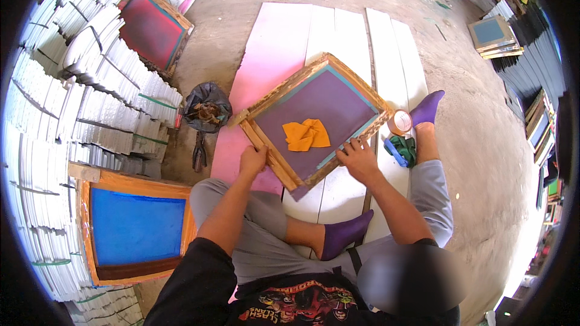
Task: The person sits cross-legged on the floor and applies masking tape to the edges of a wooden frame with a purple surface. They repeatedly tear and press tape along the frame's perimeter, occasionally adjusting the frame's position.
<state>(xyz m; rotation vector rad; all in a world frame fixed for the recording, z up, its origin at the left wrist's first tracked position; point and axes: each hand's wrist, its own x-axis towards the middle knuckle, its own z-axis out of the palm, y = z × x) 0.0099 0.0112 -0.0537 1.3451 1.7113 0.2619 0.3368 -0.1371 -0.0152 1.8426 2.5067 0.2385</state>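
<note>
Left hand is curled at the near-left bar of the frame; the right hand has its fingers slightly spread over the near-right bar. The undersides are hidden, so whether either hand pinches the wood cannot be told. Contact on two adjoining sides presumably steadies the frame and leaves most of the mesh uncovered. By size, stacks of white sheets line the left side, bound with cords, apparently to hold each bundle together. Pink and white boards lie side by side, seemingly as a working surface. Over them sits the frame, cornerwise and within reach of both hands; flat or slightly raised cannot be confirmed. A blue screen rests beside the stacks, apparently parked clear of the boards. Next, a black bag gapes open beside the pink edge. An orange cloth lies crumpled on the mesh, untouched, probably leaving both hands free. A blue-green rag and, smallest, tape lie near the frame's right corner, likely for easy reach.
</note>
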